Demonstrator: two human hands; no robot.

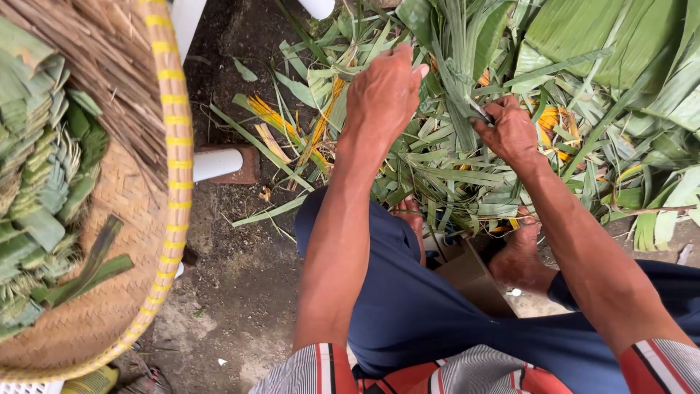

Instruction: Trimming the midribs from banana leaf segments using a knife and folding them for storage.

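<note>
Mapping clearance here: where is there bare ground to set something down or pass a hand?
Free: the dirt strip between the woven basket and the person's left leg. Crowded: the leaf pile ahead, where the left hand and right hand work a leaf bundle. The basket's left side is stacked with folded leaves.

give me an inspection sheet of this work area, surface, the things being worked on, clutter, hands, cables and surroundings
Surface: bare dirt ground, scattered with leaf scraps.
Job's things: bundle of long green leaf strips upright between the hands, over a pile of cut leaves.
Clutter: loose green and yellow trimmings on the ground; a piece of cardboard by the feet.
Hands: left hand closed on leaf strips; right hand holds a grip on the bundle's base, with a small blade-like tip showing.
Cables: nothing seen.
Surroundings: woven tray with yellow-banded rim holding folded leaf pieces; white post.
</note>
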